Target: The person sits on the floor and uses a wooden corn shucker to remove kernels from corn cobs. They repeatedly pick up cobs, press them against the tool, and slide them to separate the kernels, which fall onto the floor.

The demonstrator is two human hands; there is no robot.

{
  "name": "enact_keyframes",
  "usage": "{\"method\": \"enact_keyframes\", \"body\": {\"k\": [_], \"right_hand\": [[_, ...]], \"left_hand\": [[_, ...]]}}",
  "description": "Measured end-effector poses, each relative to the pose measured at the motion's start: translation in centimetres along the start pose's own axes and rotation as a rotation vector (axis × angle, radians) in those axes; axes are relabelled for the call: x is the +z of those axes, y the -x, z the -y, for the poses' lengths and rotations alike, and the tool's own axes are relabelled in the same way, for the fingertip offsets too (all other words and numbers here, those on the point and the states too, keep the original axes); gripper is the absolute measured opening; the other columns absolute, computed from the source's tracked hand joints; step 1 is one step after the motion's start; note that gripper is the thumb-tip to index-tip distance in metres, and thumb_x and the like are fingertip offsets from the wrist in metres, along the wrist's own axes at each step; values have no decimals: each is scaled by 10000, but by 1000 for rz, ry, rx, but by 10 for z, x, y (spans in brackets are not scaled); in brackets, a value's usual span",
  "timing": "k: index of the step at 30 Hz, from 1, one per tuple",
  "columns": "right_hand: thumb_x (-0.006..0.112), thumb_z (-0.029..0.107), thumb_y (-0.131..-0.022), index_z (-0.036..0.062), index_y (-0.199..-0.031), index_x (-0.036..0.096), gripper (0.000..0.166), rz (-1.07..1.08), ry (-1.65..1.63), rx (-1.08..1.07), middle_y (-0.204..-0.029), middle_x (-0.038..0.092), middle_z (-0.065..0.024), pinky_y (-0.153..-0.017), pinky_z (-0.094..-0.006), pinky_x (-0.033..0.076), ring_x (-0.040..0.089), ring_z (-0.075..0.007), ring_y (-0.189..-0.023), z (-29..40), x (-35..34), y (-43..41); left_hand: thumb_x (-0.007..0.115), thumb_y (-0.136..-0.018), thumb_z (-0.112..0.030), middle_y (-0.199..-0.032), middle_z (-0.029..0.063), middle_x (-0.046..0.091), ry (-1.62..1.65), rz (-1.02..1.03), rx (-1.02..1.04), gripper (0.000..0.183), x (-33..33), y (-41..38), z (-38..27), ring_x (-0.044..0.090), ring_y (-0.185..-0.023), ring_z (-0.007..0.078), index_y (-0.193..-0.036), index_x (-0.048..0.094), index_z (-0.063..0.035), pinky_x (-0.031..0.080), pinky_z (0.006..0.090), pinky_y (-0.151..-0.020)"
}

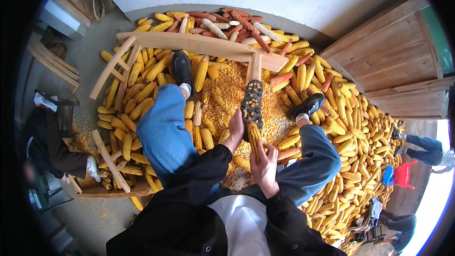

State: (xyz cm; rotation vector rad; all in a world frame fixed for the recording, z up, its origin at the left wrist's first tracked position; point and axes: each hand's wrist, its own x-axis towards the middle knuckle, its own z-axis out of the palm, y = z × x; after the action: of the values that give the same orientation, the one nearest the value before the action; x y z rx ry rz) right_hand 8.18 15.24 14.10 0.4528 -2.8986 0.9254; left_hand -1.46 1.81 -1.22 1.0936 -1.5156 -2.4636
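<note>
A black rubber shoe sole (pixel 252 101), tread facing up, lies between my knees with loose kernels caught in its tread. Its far end meets the wooden leg (pixel 255 65) of an overturned bench (pixel 199 45). My left hand (pixel 236 129) grips the sole's left edge near the closer end; some fingers are hidden beneath it. In my right hand (pixel 265 167) is a yellow corn ear (pixel 253 138), its far tip against the near end of the sole. Shelled kernels (pixel 227 81) cover the ground below, among whole ears.
Red and white bare cobs (pixel 241 30) lie behind the bench, along the wall. A large heap of corn ears (pixel 355 170) spreads right, beside a wooden cabinet (pixel 387 53). A red plastic chair (pixel 404 175) stands beyond. People sit at left (pixel 53 142) and stand at right (pixel 423 149).
</note>
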Motion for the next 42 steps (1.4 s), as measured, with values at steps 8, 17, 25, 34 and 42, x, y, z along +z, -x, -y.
{"method": "enact_keyframes", "body": {"k": [8,17,25,34,42], "right_hand": [[720,118,-829,30,-1393,564,592,-172,98,-127,-1089,566,-231,-887,-495,491,554,-410,-1015,-59,83,-172],[632,366,-952,-76,-1424,506,660,-72,-558,368,-1285,644,-295,-1009,-380,484,635,-332,-1198,-117,71,-204],[764,83,-810,14,-1344,619,559,73,-21,-1,-1120,568,-219,-917,-466,484,564,-379,-1032,6,-18,-6],[693,145,-856,45,-1355,596,518,-128,57,-86,-1140,566,-220,-867,-496,493,557,-399,-1029,-32,93,-154],[657,350,-936,-13,-1394,560,593,-108,-230,254,-1168,624,-272,-980,-458,480,590,-394,-1128,-95,86,-238]], "left_hand": [[427,-1082,-390,-976,98,699,-102,-63,36,497,5,13,-9,615,-924,174,-1098,665,46,485,321,-846],[381,-1104,-399,-1069,63,701,236,64,-140,514,14,5,-17,650,-917,165,-1189,628,44,512,308,-833],[387,-1099,-421,-932,49,706,14,3,-13,523,4,4,-12,647,-804,164,-1090,668,20,513,334,-776],[418,-1082,-369,-1004,85,690,215,13,-164,478,0,1,8,626,-908,184,-1076,660,44,501,330,-830],[412,-1091,-392,-1054,66,693,29,29,-67,507,20,8,-19,617,-938,157,-1144,650,52,484,312,-871]]}}
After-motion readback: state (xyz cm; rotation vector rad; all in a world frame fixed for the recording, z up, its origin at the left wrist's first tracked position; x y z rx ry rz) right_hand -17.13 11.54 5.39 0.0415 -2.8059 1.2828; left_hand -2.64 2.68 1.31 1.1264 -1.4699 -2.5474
